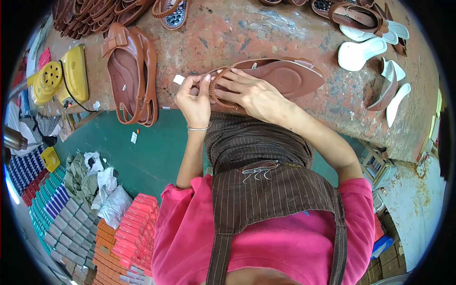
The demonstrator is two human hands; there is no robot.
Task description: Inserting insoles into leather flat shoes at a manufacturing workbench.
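A brown sandal (280, 78) lies along the near edge of the table, its toe toward the right. My right hand (256, 95) reaches over its heel end, fingers bent inside the braided heel strap (213, 90) and gripping it. Just left of the strap, my left hand (194, 97) is closed in a pinch, thumb raised beside the heel. What its fingertips hold is hidden. A small white label (179, 79) shows at the back of the left fingers; whether it touches them I cannot tell. A pair of brown sandals with a bow (126, 66) stands to the left.
A yellow electric device (73, 76) with a black cord is at the table's left. Brown sandals (88, 14) are heaped at the far left, more (354, 19) at the far right. White insole-shaped pieces (361, 52) lie on the right. Stacked boxes (135, 228) stand on the floor.
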